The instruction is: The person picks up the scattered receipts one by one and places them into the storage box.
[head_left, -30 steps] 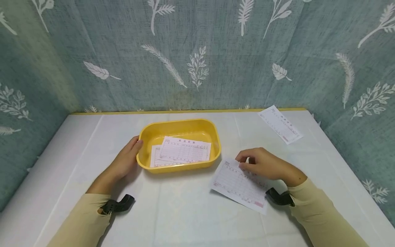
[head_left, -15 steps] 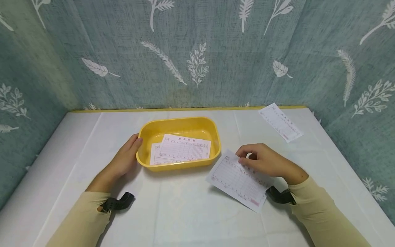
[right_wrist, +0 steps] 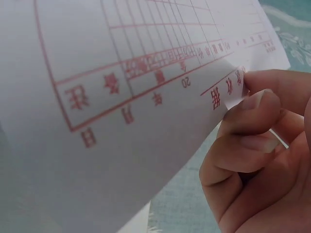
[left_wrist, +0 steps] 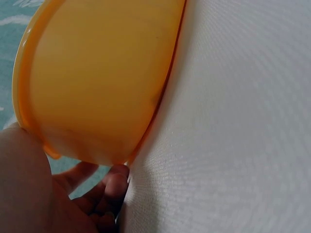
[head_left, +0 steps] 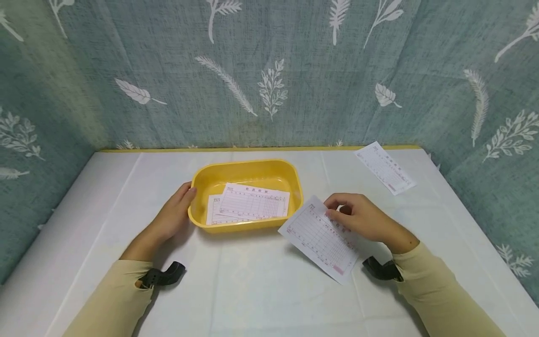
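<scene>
Right hand (head_left: 360, 217): pinching paper slip (head_left: 316, 239) | red print (right_wrist: 215, 99): "收据", "备注" | left hand (head_left: 170, 216): gripping yellow tray (head_left: 248, 172)

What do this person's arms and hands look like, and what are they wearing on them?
The left hand and right hand are both bare, with no gloves. Long, plain, pale yellow-beige sleeves cover the forearms: left sleeve, right sleeve. A black, curved device sits at each cuff: left device, right device. No cables show.
</scene>
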`<move>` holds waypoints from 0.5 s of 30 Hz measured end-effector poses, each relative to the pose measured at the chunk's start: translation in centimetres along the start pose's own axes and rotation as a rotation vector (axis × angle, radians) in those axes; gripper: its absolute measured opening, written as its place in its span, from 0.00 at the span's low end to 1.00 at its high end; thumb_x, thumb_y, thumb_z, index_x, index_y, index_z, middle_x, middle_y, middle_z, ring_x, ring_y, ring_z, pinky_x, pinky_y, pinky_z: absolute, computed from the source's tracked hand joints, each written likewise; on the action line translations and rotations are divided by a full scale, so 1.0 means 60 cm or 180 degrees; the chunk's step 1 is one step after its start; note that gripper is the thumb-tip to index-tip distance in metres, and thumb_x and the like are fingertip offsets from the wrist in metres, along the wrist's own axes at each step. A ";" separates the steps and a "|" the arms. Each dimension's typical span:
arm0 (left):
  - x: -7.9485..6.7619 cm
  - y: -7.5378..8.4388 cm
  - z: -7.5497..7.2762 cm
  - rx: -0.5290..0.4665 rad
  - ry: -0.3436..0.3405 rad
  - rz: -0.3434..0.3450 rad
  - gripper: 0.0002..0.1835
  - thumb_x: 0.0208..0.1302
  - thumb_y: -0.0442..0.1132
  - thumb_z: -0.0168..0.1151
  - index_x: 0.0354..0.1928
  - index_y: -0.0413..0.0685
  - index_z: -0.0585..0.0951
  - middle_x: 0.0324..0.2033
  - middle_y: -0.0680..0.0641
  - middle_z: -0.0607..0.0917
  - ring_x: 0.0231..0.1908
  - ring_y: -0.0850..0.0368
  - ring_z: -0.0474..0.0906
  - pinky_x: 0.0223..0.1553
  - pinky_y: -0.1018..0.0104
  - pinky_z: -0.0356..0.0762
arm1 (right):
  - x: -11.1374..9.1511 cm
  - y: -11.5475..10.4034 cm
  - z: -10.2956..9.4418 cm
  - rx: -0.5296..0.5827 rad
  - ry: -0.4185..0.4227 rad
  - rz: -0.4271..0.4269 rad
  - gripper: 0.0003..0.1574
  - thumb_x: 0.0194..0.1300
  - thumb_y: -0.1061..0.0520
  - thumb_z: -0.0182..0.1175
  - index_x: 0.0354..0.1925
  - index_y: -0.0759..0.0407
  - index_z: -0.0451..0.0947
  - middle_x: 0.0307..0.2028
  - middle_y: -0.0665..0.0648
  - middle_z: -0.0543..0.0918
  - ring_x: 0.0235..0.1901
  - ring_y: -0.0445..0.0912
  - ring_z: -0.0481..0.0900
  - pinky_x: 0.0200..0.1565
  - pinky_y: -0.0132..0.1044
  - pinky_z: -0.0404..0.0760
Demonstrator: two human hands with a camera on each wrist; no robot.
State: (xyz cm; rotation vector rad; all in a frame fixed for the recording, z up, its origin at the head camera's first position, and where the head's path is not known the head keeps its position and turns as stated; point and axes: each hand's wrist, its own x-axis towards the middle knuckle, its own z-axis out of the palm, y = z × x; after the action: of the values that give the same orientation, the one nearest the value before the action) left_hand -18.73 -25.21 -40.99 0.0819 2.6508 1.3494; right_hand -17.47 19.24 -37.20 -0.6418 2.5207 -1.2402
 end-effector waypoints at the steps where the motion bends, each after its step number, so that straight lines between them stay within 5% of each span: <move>1: 0.000 -0.001 0.001 -0.0005 -0.0002 0.0004 0.33 0.80 0.60 0.31 0.75 0.45 0.58 0.73 0.36 0.63 0.75 0.36 0.53 0.74 0.34 0.46 | 0.000 0.000 0.001 -0.0004 0.0008 0.0004 0.07 0.69 0.62 0.61 0.45 0.57 0.82 0.35 0.56 0.82 0.22 0.41 0.73 0.24 0.30 0.76; 15: 0.001 0.004 0.000 -0.0019 0.0010 -0.0005 0.34 0.80 0.60 0.32 0.75 0.45 0.58 0.73 0.36 0.63 0.75 0.36 0.52 0.74 0.34 0.45 | 0.005 0.004 0.006 -0.0072 -0.0011 0.0037 0.12 0.68 0.64 0.60 0.50 0.58 0.82 0.39 0.57 0.84 0.21 0.41 0.73 0.25 0.31 0.77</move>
State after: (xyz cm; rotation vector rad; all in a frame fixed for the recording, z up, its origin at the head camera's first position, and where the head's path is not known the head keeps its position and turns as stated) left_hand -18.78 -25.09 -40.81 0.0773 2.6487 1.3580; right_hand -17.64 18.98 -37.63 -0.6328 2.5357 -1.2072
